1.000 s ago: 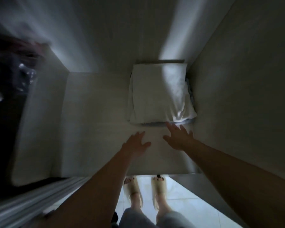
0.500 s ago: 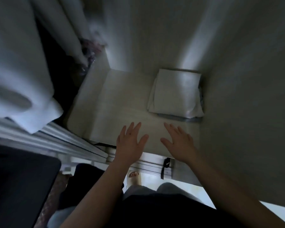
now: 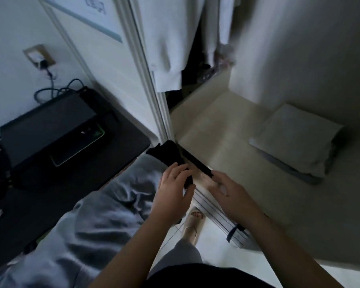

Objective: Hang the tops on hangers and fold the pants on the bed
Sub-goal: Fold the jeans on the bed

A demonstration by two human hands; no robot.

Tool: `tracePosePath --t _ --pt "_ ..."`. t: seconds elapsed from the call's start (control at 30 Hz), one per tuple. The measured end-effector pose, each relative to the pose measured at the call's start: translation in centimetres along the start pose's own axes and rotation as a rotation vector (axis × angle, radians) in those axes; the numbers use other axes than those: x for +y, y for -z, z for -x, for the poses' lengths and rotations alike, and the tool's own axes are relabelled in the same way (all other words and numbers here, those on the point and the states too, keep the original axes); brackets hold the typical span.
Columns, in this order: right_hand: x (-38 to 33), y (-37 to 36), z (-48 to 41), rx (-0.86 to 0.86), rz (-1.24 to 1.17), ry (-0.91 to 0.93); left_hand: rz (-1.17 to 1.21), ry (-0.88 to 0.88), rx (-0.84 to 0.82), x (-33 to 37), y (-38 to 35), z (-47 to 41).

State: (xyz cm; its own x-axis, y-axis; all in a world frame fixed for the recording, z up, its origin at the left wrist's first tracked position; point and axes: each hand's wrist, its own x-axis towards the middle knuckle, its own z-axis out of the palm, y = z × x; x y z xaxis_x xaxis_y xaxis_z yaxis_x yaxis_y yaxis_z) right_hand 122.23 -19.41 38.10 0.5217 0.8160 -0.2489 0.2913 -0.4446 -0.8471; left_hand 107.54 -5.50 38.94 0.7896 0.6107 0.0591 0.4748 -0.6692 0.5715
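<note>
A black garment lies at the corner where the grey bedding meets the wardrobe's sliding-door rail. My left hand pinches its near edge between fingers and thumb. A narrow black strip of the same garment runs right to my right hand, whose curled fingers hold its end. White tops hang inside the wardrobe above. A folded light pile rests on the wardrobe floor at the right. No hanger shows.
The sliding-door frame stands between the wardrobe and a black desk with a laptop and a phone. A wall socket with cables is behind it. My slippered foot stands on pale floor.
The view has swung left, off the wardrobe floor. Both hands, open and empty over the shelf before, have pulled back and now hold a black garment at the bed's corner.
</note>
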Motion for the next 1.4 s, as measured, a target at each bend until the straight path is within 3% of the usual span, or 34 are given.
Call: tracePosePath --t 0.23,0.33,0.5,0.63,0.83,1.1,1.23,1.4 --pt "-2.7 -6.8 0.8 -0.199 -0.036 0.117 -0.24 0.229 0.254 -3.1 4.4 11.3" --pt "-4.1 -9.4 0.9 -0.298 0.009 0.194 -0.291 0.412 0.397 -3.8 6.2 14.6" --pt "-6.5 -12.8 0.3 -0.269 0.102 0.359 -0.314 0.77 0.502 -5.2 8.9 17.9" --pt "-8.8 -14.7 -0.6 -0.165 0.062 0.338 -0.23 0.987 0.505 -7.7 12.1 19.0" --pt "-11.6 -16.6 -1.3 -0.006 0.054 0.308 -0.194 0.809 0.563 -8.3 13.8 19.1" --pt "-12.1 -16.6 -0.5 0.007 0.151 0.318 -0.093 0.67 0.584 -8.2 14.7 19.4" --pt "-14.0 -16.2 0.3 0.029 0.315 0.585 -0.081 0.566 0.651 -7.5 16.0 20.0" --pt "-17.7 -17.3 1.3 -0.11 0.523 0.784 -0.188 0.4 0.849 -6.1 19.8 22.3"
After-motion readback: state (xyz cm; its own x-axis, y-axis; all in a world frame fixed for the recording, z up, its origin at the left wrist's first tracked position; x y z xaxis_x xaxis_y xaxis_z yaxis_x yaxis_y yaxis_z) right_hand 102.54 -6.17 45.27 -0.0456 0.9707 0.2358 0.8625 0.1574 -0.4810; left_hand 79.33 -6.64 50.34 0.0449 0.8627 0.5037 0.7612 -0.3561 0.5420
